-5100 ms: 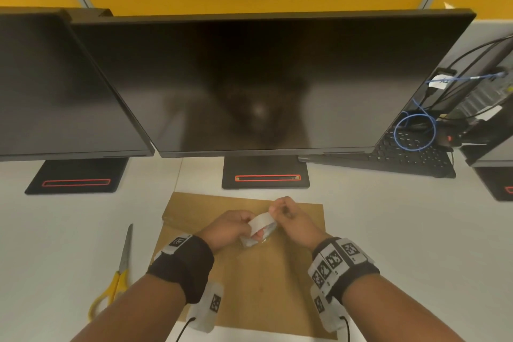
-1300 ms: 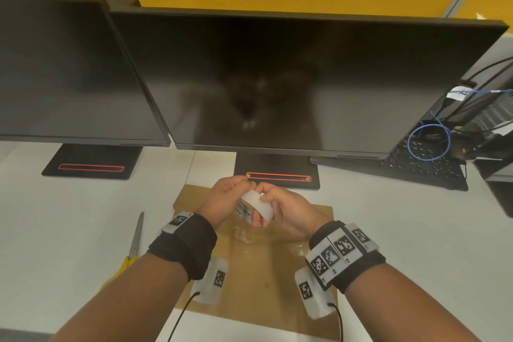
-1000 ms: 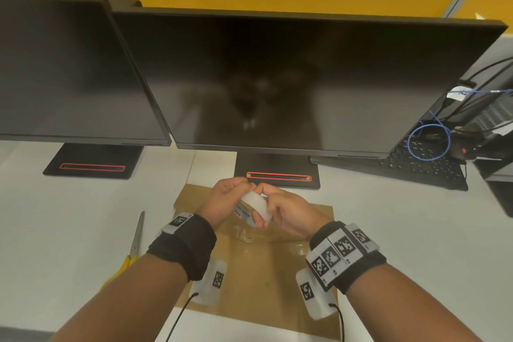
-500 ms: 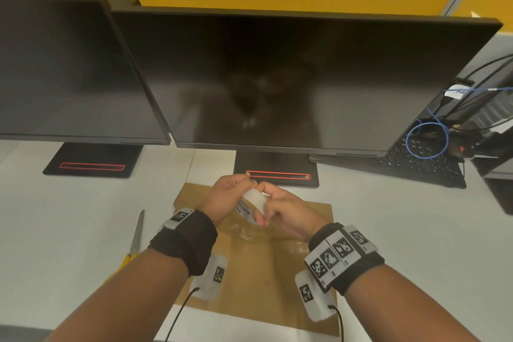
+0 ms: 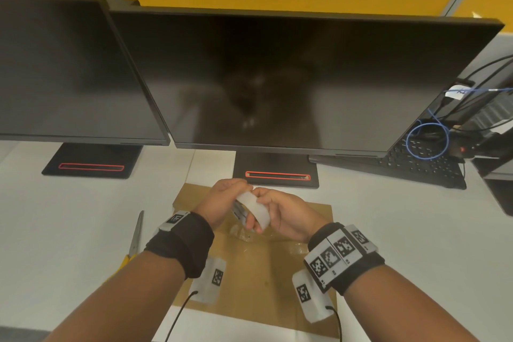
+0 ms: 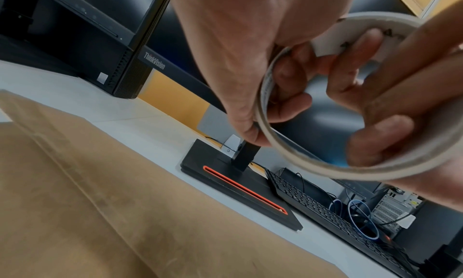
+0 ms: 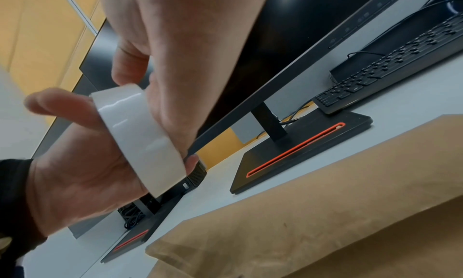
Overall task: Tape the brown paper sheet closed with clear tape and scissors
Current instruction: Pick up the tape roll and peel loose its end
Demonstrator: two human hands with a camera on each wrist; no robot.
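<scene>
Both hands hold a white roll of clear tape [image 5: 253, 207] just above the far part of the brown paper sheet [image 5: 249, 275]. My left hand [image 5: 222, 200] grips the roll's left rim [image 6: 265, 123]. Fingers of my right hand [image 5: 280, 216] curl through the ring, with fingertips [image 6: 375, 143] inside it. In the right wrist view the roll's glossy outer band [image 7: 140, 139] lies between my right hand [image 7: 175, 44] and left hand [image 7: 75, 173]. Crinkled clear tape [image 5: 244, 233] sticks on the paper below the hands. Yellow-handled scissors [image 5: 136, 239] lie left of the sheet, untouched.
Two dark monitors stand behind the paper; the middle one's base [image 5: 276, 173] sits just beyond the sheet's far edge. A black keyboard [image 5: 416, 164] and blue cable [image 5: 427, 141] lie at the back right. White desk [image 5: 416, 230] extends on both sides.
Since five seconds ago the hands and roll have moved toward the monitor base, and crinkled tape now shows on the paper. Over the last second only the fingers shifted slightly on the roll.
</scene>
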